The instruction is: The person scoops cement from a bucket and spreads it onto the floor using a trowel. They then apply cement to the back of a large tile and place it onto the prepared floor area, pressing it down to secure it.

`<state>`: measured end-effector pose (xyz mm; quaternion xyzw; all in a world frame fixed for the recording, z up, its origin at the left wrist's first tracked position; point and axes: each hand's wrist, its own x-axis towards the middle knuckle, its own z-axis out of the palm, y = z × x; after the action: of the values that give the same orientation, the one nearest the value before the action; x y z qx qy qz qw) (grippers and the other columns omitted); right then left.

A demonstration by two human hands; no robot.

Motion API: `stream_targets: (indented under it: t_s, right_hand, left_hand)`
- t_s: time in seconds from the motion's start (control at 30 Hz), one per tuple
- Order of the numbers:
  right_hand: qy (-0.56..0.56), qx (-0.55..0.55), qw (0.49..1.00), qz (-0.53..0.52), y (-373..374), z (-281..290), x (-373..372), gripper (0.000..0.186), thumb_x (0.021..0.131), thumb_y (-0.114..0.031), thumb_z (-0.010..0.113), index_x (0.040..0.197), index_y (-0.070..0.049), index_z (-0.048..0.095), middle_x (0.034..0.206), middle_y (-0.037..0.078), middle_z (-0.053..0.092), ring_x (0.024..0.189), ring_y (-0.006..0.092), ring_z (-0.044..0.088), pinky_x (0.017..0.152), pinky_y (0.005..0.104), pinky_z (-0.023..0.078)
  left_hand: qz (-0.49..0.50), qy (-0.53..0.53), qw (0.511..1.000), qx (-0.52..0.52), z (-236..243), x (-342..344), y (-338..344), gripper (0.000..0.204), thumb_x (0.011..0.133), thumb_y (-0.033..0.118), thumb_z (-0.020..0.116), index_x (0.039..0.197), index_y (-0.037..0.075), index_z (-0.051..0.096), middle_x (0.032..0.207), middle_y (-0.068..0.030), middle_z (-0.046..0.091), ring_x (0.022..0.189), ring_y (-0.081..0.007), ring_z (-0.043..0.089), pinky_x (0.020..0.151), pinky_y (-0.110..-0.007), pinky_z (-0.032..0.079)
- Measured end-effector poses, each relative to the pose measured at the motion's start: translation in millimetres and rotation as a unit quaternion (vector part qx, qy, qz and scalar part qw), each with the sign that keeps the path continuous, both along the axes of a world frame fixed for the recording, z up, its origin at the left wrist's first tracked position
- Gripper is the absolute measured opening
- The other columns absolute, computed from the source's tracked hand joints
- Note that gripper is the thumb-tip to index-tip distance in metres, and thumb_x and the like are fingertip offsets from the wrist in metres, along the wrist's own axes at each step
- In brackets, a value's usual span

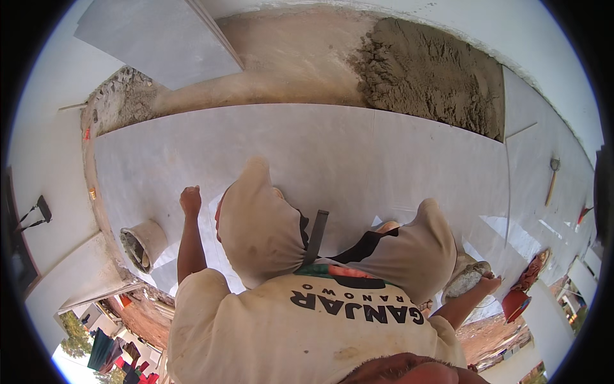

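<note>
My left hand (190, 200) is closed in a fist, held over the large grey tiles (307, 137), with nothing visible in it. To its left stands a mortar-stained bucket (152, 236), tilted in the view, with a tool handle inside. On the right side, beside my knee, my right hand (490, 283) grips the rim of another bucket (462, 275) holding grey wet mortar. My knees are bent above the tiles. Just beyond the tile edge, a bed of wet, rough grey mortar (435, 77) lies against the wall.
Grey tile slabs (153, 38) stand at the far left. Bare screed (294, 61) lies between them and the mortar. A wooden-handled tool (551, 182) rests on the tiles at right. A red bucket (515, 306) sits near the right doorway. White walls (563, 70) border the floor.
</note>
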<state>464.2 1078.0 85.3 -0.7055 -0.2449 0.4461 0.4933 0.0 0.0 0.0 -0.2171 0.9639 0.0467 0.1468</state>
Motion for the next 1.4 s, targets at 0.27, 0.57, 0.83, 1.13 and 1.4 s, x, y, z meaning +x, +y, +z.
stream_targets:
  t_s: [0.27, 0.57, 0.83, 1.13, 1.4]
  right_hand:
    - [-0.066, 0.053, 0.989, -0.122, -154.8, 37.6, -84.9, 0.039, 0.084, -0.028, 0.07, 0.098, -0.003, 0.044, 0.08, 0.008, 0.05, 0.059, 0.0218, 0.046, 0.045, 0.0369, 0.039]
    - [0.072, -0.069, 0.918, 0.383, -282.1, 134.6, -282.7, 0.04, 0.096, -0.035, 0.064, 0.074, -0.016, 0.036, 0.055, -0.005, 0.02, 0.048, 0.0093, 0.022, 0.05, 0.0305, 0.03]
    - [0.023, -0.061, 0.723, 0.688, -406.2, 154.9, -514.4, 0.041, 0.097, -0.038, 0.064, 0.072, -0.018, 0.037, 0.06, -0.007, 0.023, 0.051, 0.0088, 0.025, 0.053, 0.0292, 0.031]
    - [-0.09, 0.091, 0.559, 0.819, -514.4, 56.3, -723.3, 0.034, 0.098, -0.04, 0.061, 0.08, -0.012, 0.053, 0.062, -0.004, 0.028, 0.056, 0.0101, 0.028, 0.056, 0.0295, 0.034]
    - [-0.215, 0.137, 0.435, 0.864, -466.9, 19.9, -773.3, 0.025, 0.097, -0.031, 0.062, 0.093, -0.006, 0.062, 0.066, -0.001, 0.05, 0.058, 0.0077, 0.046, 0.052, 0.0263, 0.037]
  left_hand:
    - [0.043, 0.064, 0.997, -0.011, 10.1, 30.6, -47.7, 0.033, 0.087, 0.031, 0.063, 0.095, -0.001, 0.069, 0.096, -0.0225, 0.07, 0.096, -0.041, 0.065, 0.087, -0.048, 0.05]
    - [0.216, 0.198, 0.939, -0.178, 74.8, 75.7, -167.6, 0.038, 0.087, 0.03, 0.056, 0.108, 0.0, 0.067, 0.112, -0.0214, 0.065, 0.106, -0.04, 0.061, 0.091, -0.049, 0.049]
    - [0.308, 0.112, 0.909, -0.256, 167.0, 111.4, -233.5, 0.046, 0.087, 0.031, 0.054, 0.124, 0.005, 0.061, 0.134, -0.0211, 0.053, 0.129, -0.0401, 0.045, 0.106, -0.054, 0.038]
    - [0.327, 0.064, 0.919, -0.209, 169.0, 210.9, -339.1, 0.046, 0.085, 0.048, 0.068, 0.112, 0.011, 0.07, 0.118, -0.0175, 0.065, 0.119, -0.0336, 0.057, 0.099, -0.046, 0.046]
    - [0.696, 0.252, 0.615, -0.271, 235.4, 261.6, -393.4, 0.077, 0.076, 0.067, 0.07, 0.096, -0.008, 0.069, 0.105, -0.0266, 0.07, 0.104, -0.0363, 0.067, 0.087, -0.044, 0.053]
